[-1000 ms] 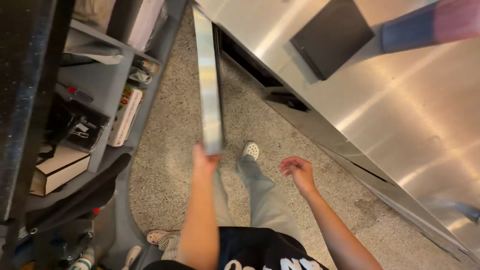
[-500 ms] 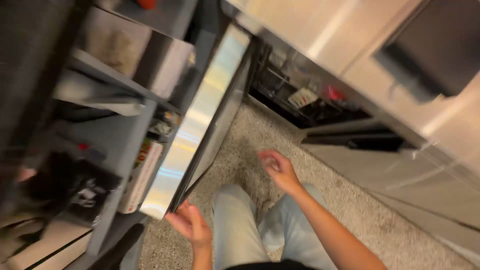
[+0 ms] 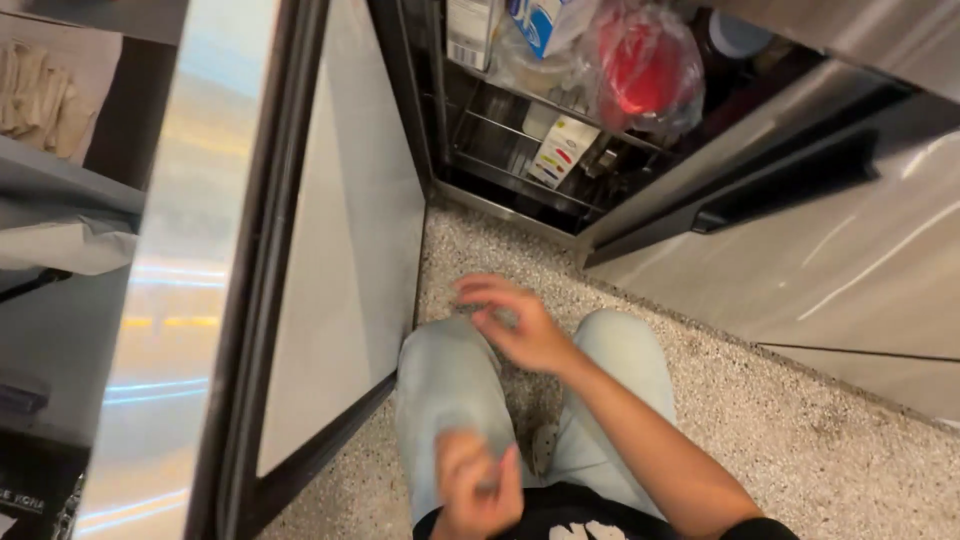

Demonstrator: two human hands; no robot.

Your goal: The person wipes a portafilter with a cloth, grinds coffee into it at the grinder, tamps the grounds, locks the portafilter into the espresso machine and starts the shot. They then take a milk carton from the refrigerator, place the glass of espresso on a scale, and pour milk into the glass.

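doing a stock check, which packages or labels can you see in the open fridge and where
White carton: top shelf, far left, tall box.
Blue and white carton: top shelf, beside the white one, tilted.
Clear bag with something red inside: top shelf, right of the cartons, rounded.
White box with coloured marks: lower wire shelf, slanted.

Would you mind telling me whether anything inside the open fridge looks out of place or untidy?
Nothing looks spilled or damaged. The fridge door stands wide open, and a red item in a loose clear plastic bag bulges over the shelf edge; both hands, left and right, are empty.
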